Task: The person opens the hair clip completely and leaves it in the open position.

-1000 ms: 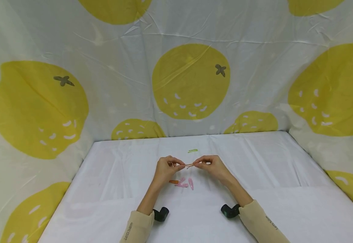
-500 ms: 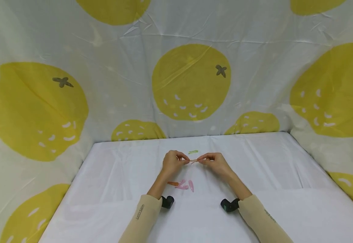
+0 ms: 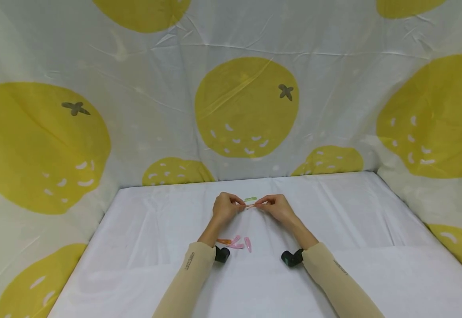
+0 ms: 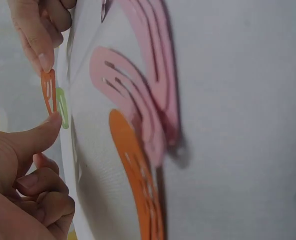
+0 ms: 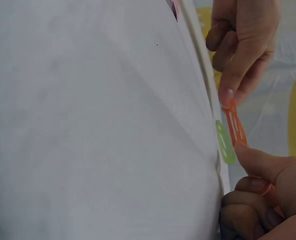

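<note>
Both hands pinch an orange snap hair clip (image 5: 235, 125) held in the air, one end each. My left hand (image 3: 225, 209) has its thumb and index fingertips on one end; my right hand (image 3: 277, 207) pinches the other the same way. Just beyond them, a green hair clip (image 3: 250, 198) lies on the white table. Nearer me, a second orange hair clip (image 4: 129, 160) lies beside pink hair clips (image 4: 120, 82), some of them overlapping. One pink clip (image 3: 248, 244) sits apart to their right.
A white cloth (image 3: 155, 229) covers the table. Behind and at the sides hang white curtains (image 3: 155, 101) with large yellow fruit prints. Each wrist carries a black camera mount (image 3: 292, 258).
Both hands have moved forward over the table with the orange hair clip between them, coming close to the green one. The clips on the table have stayed put.
</note>
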The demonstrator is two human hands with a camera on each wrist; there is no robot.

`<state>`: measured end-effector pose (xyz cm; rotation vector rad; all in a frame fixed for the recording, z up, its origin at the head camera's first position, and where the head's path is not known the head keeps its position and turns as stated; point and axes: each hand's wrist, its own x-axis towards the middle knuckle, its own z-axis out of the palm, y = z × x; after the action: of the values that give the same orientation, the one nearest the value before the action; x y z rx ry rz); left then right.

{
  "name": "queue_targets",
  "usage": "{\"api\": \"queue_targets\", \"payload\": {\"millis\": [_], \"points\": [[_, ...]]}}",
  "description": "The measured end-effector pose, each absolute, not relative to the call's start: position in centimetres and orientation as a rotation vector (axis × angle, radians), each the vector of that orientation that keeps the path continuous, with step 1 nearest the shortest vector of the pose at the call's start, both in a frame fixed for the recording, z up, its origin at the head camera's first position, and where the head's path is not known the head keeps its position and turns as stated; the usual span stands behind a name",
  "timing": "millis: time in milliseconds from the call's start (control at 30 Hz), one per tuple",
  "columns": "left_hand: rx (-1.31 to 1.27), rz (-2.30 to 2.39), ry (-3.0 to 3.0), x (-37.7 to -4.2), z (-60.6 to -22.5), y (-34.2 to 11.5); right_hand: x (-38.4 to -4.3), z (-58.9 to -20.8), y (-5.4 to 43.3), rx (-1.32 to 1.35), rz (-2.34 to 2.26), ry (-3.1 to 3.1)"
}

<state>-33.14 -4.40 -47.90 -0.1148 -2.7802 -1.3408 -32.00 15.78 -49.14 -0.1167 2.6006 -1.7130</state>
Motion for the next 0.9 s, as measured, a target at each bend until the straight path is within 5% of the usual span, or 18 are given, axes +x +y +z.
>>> {"api": "queue_targets", "payload": {"millis": [900], "points": [[0.008, -1.351, -2.824, -34.7, -48.7, -4.2, -33.4, -50.2, 15.4, -0.054, -1.789, 2.593]]}}
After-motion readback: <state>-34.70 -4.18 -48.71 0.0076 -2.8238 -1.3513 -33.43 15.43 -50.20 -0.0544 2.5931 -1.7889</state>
